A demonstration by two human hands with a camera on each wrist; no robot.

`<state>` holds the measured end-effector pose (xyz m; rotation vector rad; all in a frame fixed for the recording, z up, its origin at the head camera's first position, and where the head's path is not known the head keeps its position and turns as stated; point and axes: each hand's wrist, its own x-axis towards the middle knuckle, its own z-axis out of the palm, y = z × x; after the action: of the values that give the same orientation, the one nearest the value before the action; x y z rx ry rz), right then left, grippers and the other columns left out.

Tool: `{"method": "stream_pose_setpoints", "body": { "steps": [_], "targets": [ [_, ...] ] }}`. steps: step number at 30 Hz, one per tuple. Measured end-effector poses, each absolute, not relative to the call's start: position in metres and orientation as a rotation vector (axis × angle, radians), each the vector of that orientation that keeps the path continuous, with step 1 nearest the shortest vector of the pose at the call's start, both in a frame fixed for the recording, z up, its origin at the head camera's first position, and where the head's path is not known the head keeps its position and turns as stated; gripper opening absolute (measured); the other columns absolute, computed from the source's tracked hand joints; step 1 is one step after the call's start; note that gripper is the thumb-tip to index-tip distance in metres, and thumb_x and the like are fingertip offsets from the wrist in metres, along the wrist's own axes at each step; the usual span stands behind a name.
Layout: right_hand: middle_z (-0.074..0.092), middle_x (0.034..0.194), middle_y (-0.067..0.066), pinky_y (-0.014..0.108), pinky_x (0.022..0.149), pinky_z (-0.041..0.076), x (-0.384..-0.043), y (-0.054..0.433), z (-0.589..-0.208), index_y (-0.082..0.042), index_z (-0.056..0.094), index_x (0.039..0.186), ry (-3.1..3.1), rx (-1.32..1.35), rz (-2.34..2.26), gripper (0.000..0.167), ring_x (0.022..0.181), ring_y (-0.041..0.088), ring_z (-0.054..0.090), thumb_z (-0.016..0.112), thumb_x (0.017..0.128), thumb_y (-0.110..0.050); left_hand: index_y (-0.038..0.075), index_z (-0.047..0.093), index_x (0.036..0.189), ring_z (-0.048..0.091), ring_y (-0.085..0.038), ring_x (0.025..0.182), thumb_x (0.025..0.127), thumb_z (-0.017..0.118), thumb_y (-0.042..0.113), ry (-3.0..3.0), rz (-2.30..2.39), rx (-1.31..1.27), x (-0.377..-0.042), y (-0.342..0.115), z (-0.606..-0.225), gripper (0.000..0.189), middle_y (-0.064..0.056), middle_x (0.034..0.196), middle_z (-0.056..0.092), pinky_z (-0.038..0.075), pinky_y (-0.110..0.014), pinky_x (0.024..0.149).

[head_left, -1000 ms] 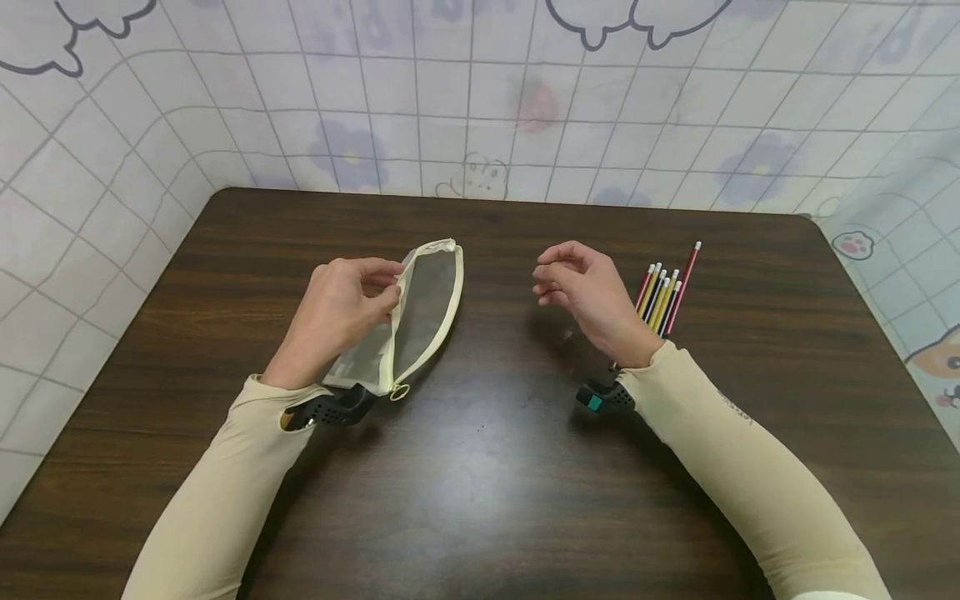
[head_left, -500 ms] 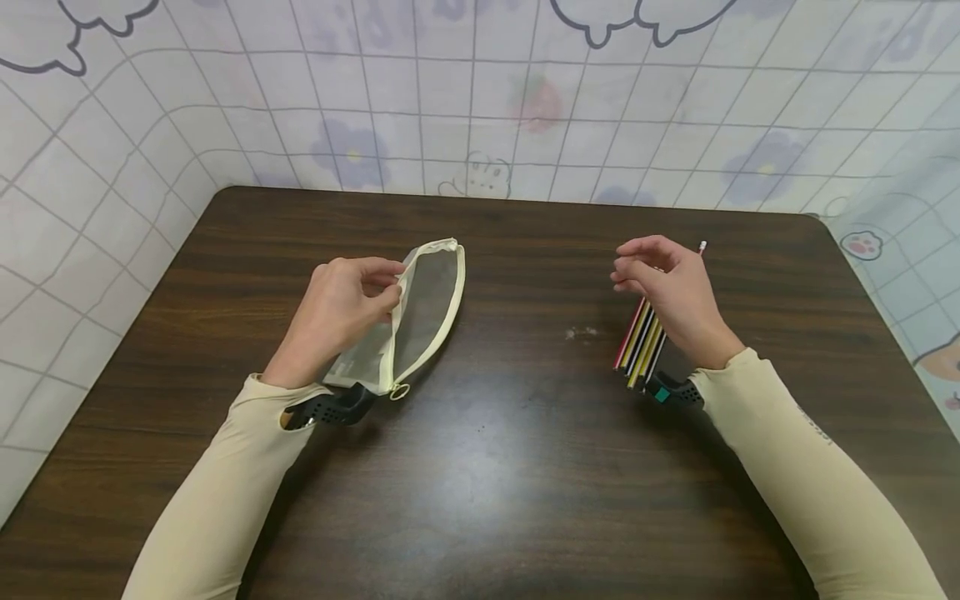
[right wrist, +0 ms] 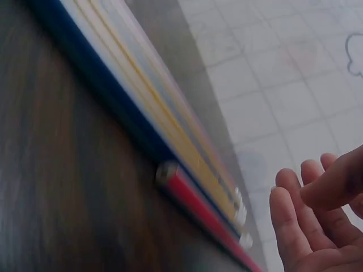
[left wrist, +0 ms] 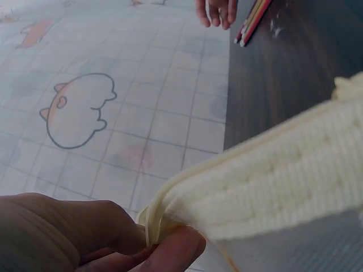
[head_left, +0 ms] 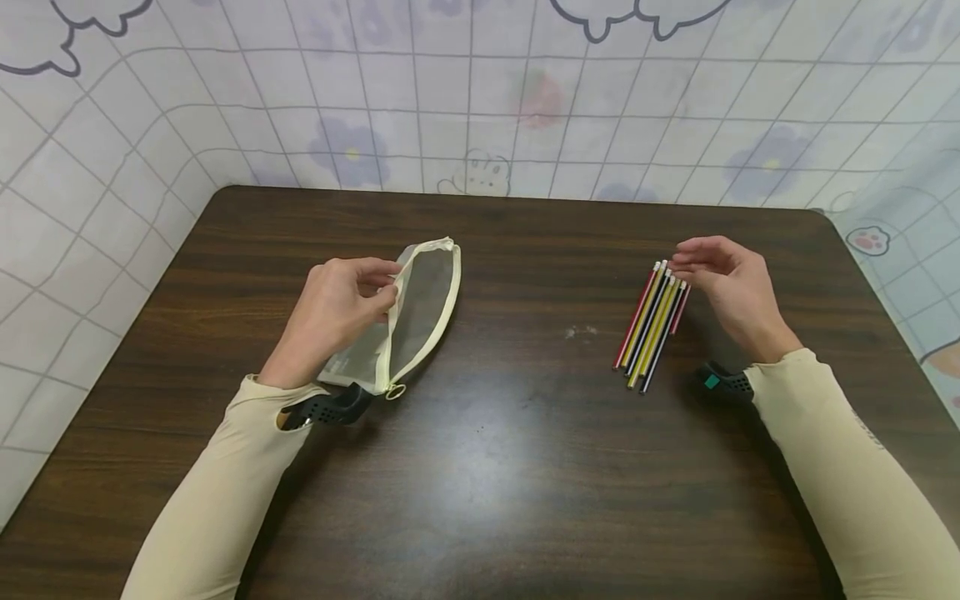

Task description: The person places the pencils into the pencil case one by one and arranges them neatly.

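My left hand (head_left: 330, 308) pinches the cream edge of a mesh zipper pouch (head_left: 431, 287), whose mouth gapes on the table. In the left wrist view, thumb and finger grip the ribbed cream zipper tape (left wrist: 272, 181). Off to the right, several striped pencils (head_left: 647, 329) lie side by side, white eraser ends pointing away from me. A separate red pencil (head_left: 680, 310) lies along their right side, its far end hidden behind my right hand (head_left: 731, 292). That hand hovers by the eraser ends, fingers loosely bent and holding nothing. The right wrist view shows the red pencil's blunt end (right wrist: 168, 171).
The dark wooden table (head_left: 480, 467) meets a wall covered in white gridded cloth (head_left: 480, 100) at its back and sides. A small pale smudge (head_left: 581, 332) marks the table between pouch and pencils. A ring-shaped zipper pull (head_left: 395, 392) hangs at the pouch's near corner.
My right hand has moved rightward, from left of the pencils, across them, to their right side. The bundle is uncovered now. My left hand and the pouch have stayed put.
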<state>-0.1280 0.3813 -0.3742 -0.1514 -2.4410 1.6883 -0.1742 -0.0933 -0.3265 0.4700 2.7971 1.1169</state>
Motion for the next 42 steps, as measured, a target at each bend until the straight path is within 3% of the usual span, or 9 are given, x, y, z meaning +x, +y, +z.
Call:
{"method": "stream_pose_setpoints", "body": {
  "steps": [8,16,24,26,30,33,37,42],
  "targets": [
    [0.067,0.110,-0.020,0.006,0.083,0.053,-0.129,0.403,-0.382,-0.004,0.061,0.133,-2.614,-0.214,1.407,0.034,0.102,-0.004,0.068,0.064,0.099,-0.003,0.011,0.074,0.126,0.079,-0.019,0.071,0.095,0.056,0.012,2.811,1.111,0.497,-0.176,-0.094,-0.328,0.035,-0.012,0.108,0.081,0.051,-0.021,0.059],
    [0.062,0.116,-0.019,0.004,0.083,0.051,-0.131,0.418,-0.386,-0.004,0.055,0.140,-2.726,-0.193,1.334,0.044,0.102,-0.007,0.062,0.061,0.097,0.004,0.011,0.074,0.126,0.079,-0.018,0.071,0.095,0.058,0.012,2.809,1.089,0.505,-0.177,-0.093,-0.329,0.035,-0.012,0.109,0.081,0.052,-0.022,0.061],
    [0.060,0.107,-0.026,0.009,0.073,0.050,-0.133,0.424,-0.386,-0.007,0.059,0.138,-2.771,-0.277,1.201,0.038,0.092,-0.014,0.060,0.064,0.100,-0.010,0.011,0.073,0.128,0.080,-0.019,0.072,0.097,0.057,0.012,2.818,1.069,0.499,-0.176,-0.094,-0.329,0.035,-0.013,0.110,0.081,0.048,-0.023,0.059],
    [0.062,0.107,-0.022,0.009,0.071,0.049,-0.134,0.425,-0.385,-0.007,0.060,0.136,-2.790,-0.299,1.155,0.036,0.090,-0.014,0.059,0.065,0.100,-0.013,0.011,0.073,0.128,0.080,-0.019,0.072,0.097,0.057,0.012,2.819,1.070,0.496,-0.176,-0.094,-0.329,0.035,-0.013,0.110,0.081,0.048,-0.023,0.061],
    [0.070,0.115,0.002,0.013,0.071,0.047,-0.137,0.425,-0.383,-0.008,0.064,0.131,-2.859,-0.314,0.968,0.032,0.091,-0.001,0.060,0.067,0.100,-0.018,0.011,0.073,0.128,0.080,-0.019,0.072,0.097,0.057,0.013,2.824,1.066,0.497,-0.176,-0.094,-0.329,0.035,-0.012,0.109,0.081,0.049,-0.023,0.062],
    [0.068,0.122,0.020,0.031,0.080,0.051,-0.140,0.426,-0.380,-0.006,0.067,0.128,-2.920,-0.239,0.798,0.030,0.099,0.021,0.064,0.067,0.099,-0.013,0.011,0.073,0.128,0.080,-0.018,0.072,0.097,0.058,0.012,2.824,1.062,0.499,-0.176,-0.094,-0.330,0.035,-0.012,0.110,0.081,0.050,-0.023,0.062],
    [0.065,0.125,0.026,0.058,0.089,0.049,-0.145,0.430,-0.376,-0.002,0.070,0.122,-2.971,-0.041,0.622,0.026,0.103,0.041,0.064,0.066,0.096,-0.002,0.010,0.073,0.128,0.079,-0.018,0.072,0.096,0.058,0.012,2.825,1.056,0.496,-0.177,-0.095,-0.330,0.035,-0.012,0.110,0.081,0.050,-0.023,0.063],
    [0.066,0.128,0.024,0.064,0.098,0.046,-0.149,0.434,-0.374,-0.004,0.076,0.112,-3.023,0.125,0.499,0.018,0.116,0.045,0.063,0.069,0.095,-0.003,0.011,0.073,0.128,0.080,-0.018,0.073,0.097,0.058,0.012,2.826,1.059,0.493,-0.176,-0.095,-0.330,0.035,-0.012,0.111,0.081,0.051,-0.022,0.064]
  ]
}}
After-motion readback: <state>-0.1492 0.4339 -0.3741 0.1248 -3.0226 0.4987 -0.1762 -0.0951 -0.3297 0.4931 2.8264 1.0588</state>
